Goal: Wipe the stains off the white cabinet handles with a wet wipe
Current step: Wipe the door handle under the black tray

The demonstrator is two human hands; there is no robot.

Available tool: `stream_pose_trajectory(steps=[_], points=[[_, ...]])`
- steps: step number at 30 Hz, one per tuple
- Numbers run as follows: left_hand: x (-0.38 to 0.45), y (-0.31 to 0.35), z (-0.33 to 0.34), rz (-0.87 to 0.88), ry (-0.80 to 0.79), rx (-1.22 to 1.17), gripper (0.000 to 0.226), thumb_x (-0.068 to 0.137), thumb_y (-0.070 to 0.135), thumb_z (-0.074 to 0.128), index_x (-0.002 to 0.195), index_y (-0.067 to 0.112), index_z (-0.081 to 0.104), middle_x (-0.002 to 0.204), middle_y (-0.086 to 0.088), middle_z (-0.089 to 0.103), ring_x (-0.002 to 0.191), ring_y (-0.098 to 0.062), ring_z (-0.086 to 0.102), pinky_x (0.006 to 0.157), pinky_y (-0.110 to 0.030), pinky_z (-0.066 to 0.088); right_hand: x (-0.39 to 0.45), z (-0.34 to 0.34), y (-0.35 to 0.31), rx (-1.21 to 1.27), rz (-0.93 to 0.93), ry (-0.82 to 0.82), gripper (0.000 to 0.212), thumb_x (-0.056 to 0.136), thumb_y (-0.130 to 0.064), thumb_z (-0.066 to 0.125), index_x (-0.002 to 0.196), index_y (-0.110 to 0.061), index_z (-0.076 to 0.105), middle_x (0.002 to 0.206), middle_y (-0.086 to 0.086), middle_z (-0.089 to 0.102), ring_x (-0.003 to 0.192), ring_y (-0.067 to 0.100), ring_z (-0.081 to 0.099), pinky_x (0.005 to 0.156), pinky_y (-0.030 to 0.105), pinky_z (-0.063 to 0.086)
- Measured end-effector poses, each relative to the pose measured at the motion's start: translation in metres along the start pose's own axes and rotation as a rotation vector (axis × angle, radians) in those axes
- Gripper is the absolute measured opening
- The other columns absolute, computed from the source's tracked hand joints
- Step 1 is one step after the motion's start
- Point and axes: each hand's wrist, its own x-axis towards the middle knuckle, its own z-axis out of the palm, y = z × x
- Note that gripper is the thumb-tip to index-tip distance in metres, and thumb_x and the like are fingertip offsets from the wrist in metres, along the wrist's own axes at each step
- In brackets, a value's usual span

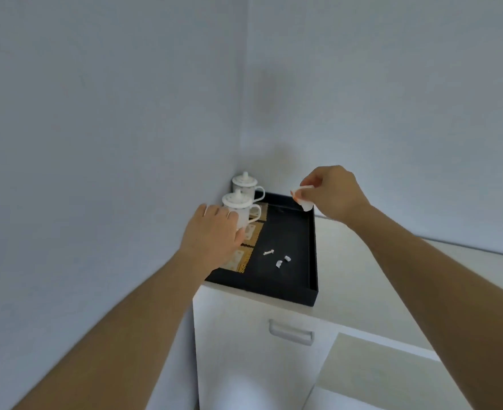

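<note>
My right hand (331,192) pinches a small crumpled white wet wipe (305,199) above the far right corner of a black tray (314,253). My left hand (213,232) reaches over the tray's left side with fingers stretched out, next to the nearer lidded cup (240,207); contact cannot be told. The white cabinet (244,350) stands in the wall corner below the tray. Its pale bar handle (291,332) sits on the front, under the tray's near edge.
A second lidded white cup (246,183) stands behind the first, in the tray's far left corner. Patterned gold coasters (240,261) lie along the tray's left side. Three small white scraps (278,258) lie on the tray floor. Walls close in at left and behind.
</note>
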Motion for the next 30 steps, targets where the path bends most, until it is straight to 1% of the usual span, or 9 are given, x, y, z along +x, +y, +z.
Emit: stream_pose_trajectory(steps=[2, 5, 10, 13, 15, 18, 22, 26, 30], points=[[0.000, 0.004, -0.009, -0.066, -0.019, 0.056, 0.045, 0.101, 0.043, 0.022, 0.127, 0.015, 0.047, 0.128, -0.004, 0.054, 0.120, -0.020, 0.047, 0.108, -0.036, 0.030, 0.009, -0.006, 0.001, -0.007, -0.079, -0.026, 0.011, 0.082, -0.020, 0.071, 0.087, -0.011, 0.065, 0.086, -0.002, 0.059, 0.073, 0.008, 0.053, 0.049, 0.004, 0.036], [0.001, 0.019, -0.025, -0.174, -0.037, 0.108, 0.047, 0.102, 0.042, 0.022, 0.134, 0.014, 0.041, 0.136, -0.005, 0.048, 0.128, -0.023, 0.040, 0.113, -0.038, 0.024, 0.017, -0.014, 0.007, -0.020, -0.190, -0.083, 0.009, 0.082, -0.017, 0.069, 0.087, -0.011, 0.065, 0.089, 0.000, 0.059, 0.076, 0.010, 0.052, 0.053, 0.011, 0.034], [-0.018, 0.049, -0.054, -0.367, -0.037, 0.146, 0.048, 0.101, 0.041, 0.022, 0.137, 0.013, 0.037, 0.141, -0.005, 0.043, 0.134, -0.023, 0.033, 0.116, -0.040, 0.019, 0.012, -0.015, 0.013, 0.053, -0.379, -0.230, 0.006, 0.082, -0.014, 0.069, 0.082, -0.015, 0.063, 0.076, -0.007, 0.056, 0.071, 0.009, 0.053, 0.056, 0.016, 0.037], [-0.047, 0.056, -0.070, -0.467, -0.066, 0.194, 0.048, 0.102, 0.040, 0.022, 0.139, 0.013, 0.034, 0.142, -0.005, 0.041, 0.135, -0.023, 0.032, 0.116, -0.039, 0.017, 0.001, -0.006, 0.005, 0.086, -0.468, -0.319, 0.005, 0.081, -0.015, 0.070, 0.082, -0.016, 0.066, 0.074, -0.009, 0.056, 0.076, 0.013, 0.057, 0.063, 0.023, 0.042], [-0.077, 0.055, -0.082, -0.544, -0.092, 0.234, 0.048, 0.102, 0.041, 0.023, 0.139, 0.013, 0.034, 0.143, -0.005, 0.041, 0.135, -0.023, 0.031, 0.116, -0.038, 0.016, -0.012, 0.003, -0.007, 0.135, -0.517, -0.371, 0.004, 0.080, -0.015, 0.070, 0.082, -0.016, 0.066, 0.076, -0.007, 0.059, 0.074, 0.013, 0.059, 0.060, 0.022, 0.043], [-0.137, 0.050, -0.105, -0.666, -0.125, 0.288, 0.047, 0.102, 0.041, 0.025, 0.138, 0.013, 0.036, 0.141, -0.004, 0.043, 0.135, -0.022, 0.032, 0.116, -0.036, 0.015, -0.044, 0.021, -0.040, 0.210, -0.587, -0.479, 0.007, 0.080, -0.014, 0.070, 0.086, -0.012, 0.067, 0.084, 0.000, 0.064, 0.076, 0.017, 0.061, 0.064, 0.025, 0.046], [-0.242, 0.048, -0.147, -0.881, -0.183, 0.369, 0.045, 0.101, 0.041, 0.026, 0.134, 0.013, 0.039, 0.135, -0.003, 0.048, 0.132, -0.022, 0.036, 0.114, -0.034, 0.018, -0.116, 0.042, -0.105, 0.285, -0.766, -0.633, 0.009, 0.080, -0.016, 0.071, 0.086, -0.012, 0.067, 0.085, 0.001, 0.064, 0.078, 0.018, 0.059, 0.062, 0.022, 0.040], [-0.364, 0.069, -0.195, -1.124, -0.236, 0.462, 0.042, 0.101, 0.041, 0.027, 0.130, 0.013, 0.043, 0.130, -0.003, 0.051, 0.128, -0.022, 0.039, 0.110, -0.033, 0.020, -0.219, 0.046, -0.173, 0.387, -0.969, -0.787, 0.007, 0.080, -0.017, 0.070, 0.084, -0.014, 0.065, 0.085, 0.001, 0.062, 0.077, 0.017, 0.058, 0.055, 0.020, 0.037], [-0.490, 0.121, -0.248, -1.351, -0.297, 0.550, 0.040, 0.101, 0.041, 0.028, 0.123, 0.013, 0.047, 0.122, -0.003, 0.056, 0.120, -0.022, 0.045, 0.106, -0.031, 0.024, -0.349, 0.031, -0.224, 0.475, -1.165, -0.940, 0.010, 0.081, -0.020, 0.070, 0.087, -0.013, 0.065, 0.087, 0.001, 0.063, 0.079, 0.019, 0.059, 0.055, 0.019, 0.038]])
